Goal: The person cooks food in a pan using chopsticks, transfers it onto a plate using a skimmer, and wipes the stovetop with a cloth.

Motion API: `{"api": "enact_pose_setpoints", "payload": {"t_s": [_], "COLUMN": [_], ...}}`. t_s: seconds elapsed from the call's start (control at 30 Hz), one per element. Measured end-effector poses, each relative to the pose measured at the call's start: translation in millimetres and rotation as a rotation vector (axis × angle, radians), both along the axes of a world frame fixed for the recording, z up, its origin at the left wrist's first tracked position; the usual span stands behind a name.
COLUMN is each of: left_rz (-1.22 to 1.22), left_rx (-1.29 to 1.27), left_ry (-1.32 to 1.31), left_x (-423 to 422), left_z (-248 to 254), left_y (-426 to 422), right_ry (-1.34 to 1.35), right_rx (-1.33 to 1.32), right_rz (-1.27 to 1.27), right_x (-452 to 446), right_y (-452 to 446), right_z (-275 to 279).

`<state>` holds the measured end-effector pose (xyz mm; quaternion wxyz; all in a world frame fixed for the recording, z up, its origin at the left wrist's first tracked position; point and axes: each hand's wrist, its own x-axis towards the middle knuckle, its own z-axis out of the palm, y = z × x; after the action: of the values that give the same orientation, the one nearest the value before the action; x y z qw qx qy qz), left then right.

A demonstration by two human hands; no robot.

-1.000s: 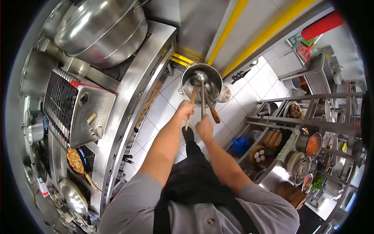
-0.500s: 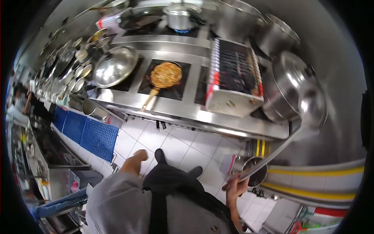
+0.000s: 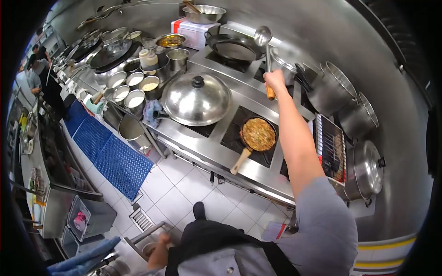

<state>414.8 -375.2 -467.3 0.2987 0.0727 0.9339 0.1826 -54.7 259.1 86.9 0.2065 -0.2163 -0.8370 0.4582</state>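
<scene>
My right hand (image 3: 275,80) is closed round the wooden-handled ladle (image 3: 263,37), its bowl raised over the back of the stove (image 3: 189,138). Beyond the hand sits a lidded pot (image 3: 283,62), partly hidden. Nearer on the stove, a round browned food (image 3: 258,134) fills a pan with a wooden handle (image 3: 241,161). To its left is a wok under a domed steel lid (image 3: 197,99). Low in the view, my left hand (image 3: 163,240) is blurred beside a metal rail and a round container; its fingers cannot be made out.
A black wok (image 3: 232,47) stands at the back. Tall pots (image 3: 327,92) and a wire-topped grill (image 3: 332,147) are on the right. Left are small containers (image 3: 135,99), a blue mat (image 3: 115,158) and a grey bin (image 3: 92,216). Other people (image 3: 34,76) stand far left.
The view has swung from the floor pot to the stove. My right hand, with the ladle, has moved from the pot to over the stove. My left hand has let go of its wooden-handled utensil.
</scene>
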Motion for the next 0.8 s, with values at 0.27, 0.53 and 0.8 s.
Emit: {"api": "enact_pose_setpoints", "payload": {"t_s": [0.27,0.53,0.8], "left_rz": [0.268,0.244,0.417], "left_rx": [0.259,0.339,0.368], "left_ry": [-0.127,-0.009,-0.160], "left_x": [22,-22,-56], "left_z": [39,52,26], "left_y": [2,-8,-3], "right_ry": [-0.351,-0.308,-0.344], "right_rx": [0.116,0.179,-0.026], "right_rz": [-0.012,-0.008,0.192], "right_x": [-113,-133,-118], "right_y": [-21,-29,1], "right_z": [-42,-54,-23]}}
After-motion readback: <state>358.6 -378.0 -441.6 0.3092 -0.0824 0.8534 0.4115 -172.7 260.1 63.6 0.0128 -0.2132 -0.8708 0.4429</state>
